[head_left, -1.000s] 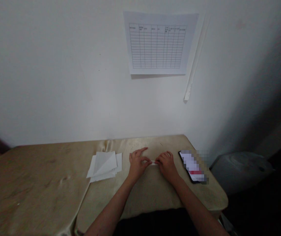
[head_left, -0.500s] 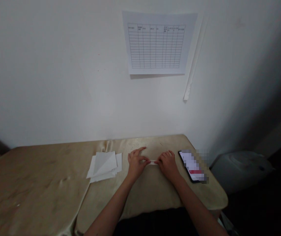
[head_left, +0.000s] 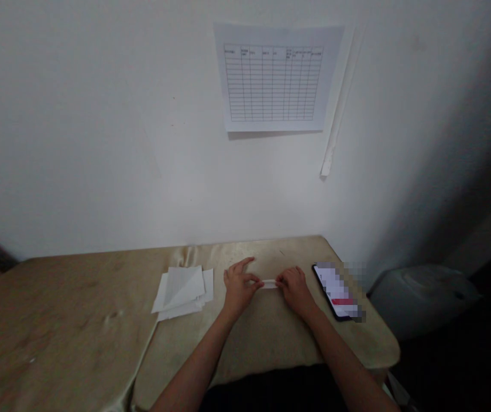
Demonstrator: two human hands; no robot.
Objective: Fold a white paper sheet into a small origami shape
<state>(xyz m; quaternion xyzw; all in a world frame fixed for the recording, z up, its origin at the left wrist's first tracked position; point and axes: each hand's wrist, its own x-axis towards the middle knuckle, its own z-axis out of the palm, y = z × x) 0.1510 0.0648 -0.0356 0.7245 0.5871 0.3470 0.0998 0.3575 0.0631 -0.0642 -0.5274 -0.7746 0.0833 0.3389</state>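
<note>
A narrow folded strip of white paper [head_left: 269,284] is stretched sideways between my two hands, just over the table. My left hand [head_left: 239,286] pinches its left end between thumb and a finger, with another finger stretched out to the upper right. At the other end, my right hand [head_left: 293,288] grips the strip, its fingers curled together. Left of my hands lies a loose pile of white paper sheets [head_left: 182,290]. To the right of my right hand is a phone [head_left: 333,290] with a lit screen, partly blurred out.
The table [head_left: 78,320] has a shiny beige cover and stands against a white wall [head_left: 99,126]. A printed grid sheet [head_left: 273,86] hangs there beside a narrow white strip [head_left: 340,109]. A pale, bulky container [head_left: 421,297] stands beyond the table's right edge.
My right hand has shifted slightly along the paper strip, and a bit more of it shows between my hands. The left hand keeps its pinch.
</note>
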